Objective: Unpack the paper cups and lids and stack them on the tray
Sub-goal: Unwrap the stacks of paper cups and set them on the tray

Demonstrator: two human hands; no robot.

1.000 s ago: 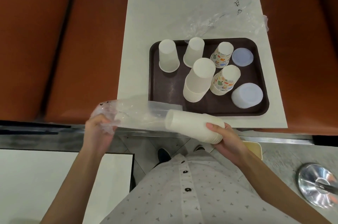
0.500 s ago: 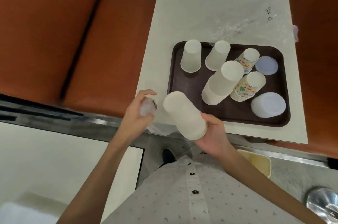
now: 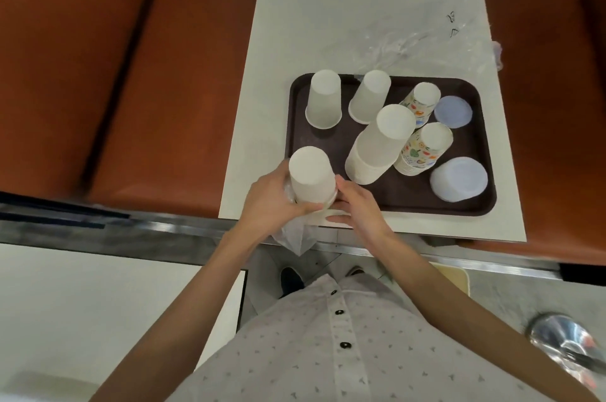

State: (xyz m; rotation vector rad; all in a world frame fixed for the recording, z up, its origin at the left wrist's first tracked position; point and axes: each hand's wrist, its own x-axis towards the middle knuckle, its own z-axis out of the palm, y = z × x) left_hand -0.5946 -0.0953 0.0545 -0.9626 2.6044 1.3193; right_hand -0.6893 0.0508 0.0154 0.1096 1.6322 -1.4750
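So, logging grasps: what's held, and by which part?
Left hand and right hand hold the inverted white cup stack by its lower rim end; plastic wrap hangs below.

Left grip (image 3: 278, 201): curled round the cups (image 3: 311, 175) from the left, thumb across the near side.
Right grip (image 3: 359, 208): at the stack's right, thumb above and fingers beneath, pinching its rim.
Arms: bare, angled inward from the lower corners.

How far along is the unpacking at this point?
Done: white cups, patterned cups and lids stand on the tray. In hand: left hand and right hand hold another cup stack, wrapper dangling beneath. Left: seemingly just setting it down.
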